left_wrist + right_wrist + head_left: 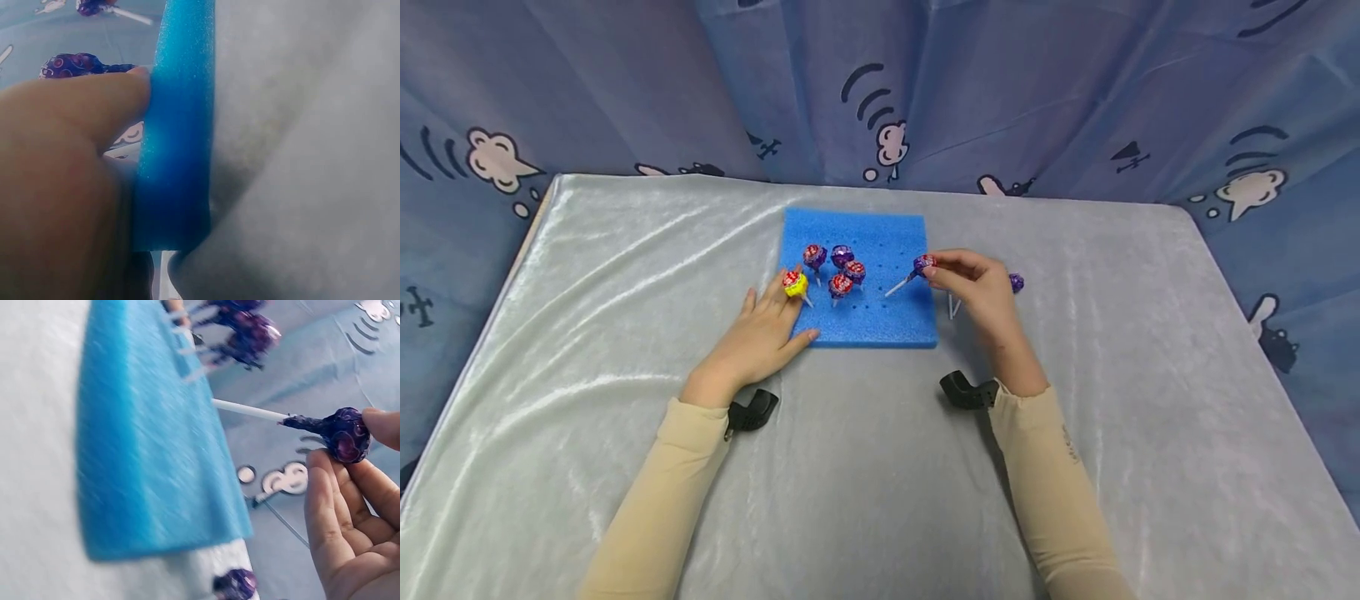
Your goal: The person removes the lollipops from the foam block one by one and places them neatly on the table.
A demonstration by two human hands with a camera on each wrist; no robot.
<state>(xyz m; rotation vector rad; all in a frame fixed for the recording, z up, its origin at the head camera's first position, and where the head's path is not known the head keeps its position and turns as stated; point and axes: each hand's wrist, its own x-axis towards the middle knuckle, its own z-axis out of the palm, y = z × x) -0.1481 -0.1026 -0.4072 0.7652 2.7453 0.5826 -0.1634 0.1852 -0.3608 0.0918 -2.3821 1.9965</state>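
Note:
A blue foam board (pixel 898 237) dotted with small holes lies on the table. Several wrapped lollipops stand in its left half: one yellow (pixel 795 284), the others, like this one (pixel 814 256), purple and red. My left hand (pixel 756 337) rests with fingers extended on the board's left side, thumb at the front edge. Thumb and fingers of my right hand (pixel 981 292) pinch another purple lollipop (pixel 347 434) by its wrapped head. Its white stick (pixel 898 287) slants down to the left, the tip over the board's right half.
Right of the board, partly behind my right hand, a purple lollipop (pixel 1017 282) lies on the table, with white sticks (pixel 953 307) showing beside the board. A pale velvety cloth (pixel 865 467) covers the table. Behind it hangs a blue patterned curtain (pixel 1000 92).

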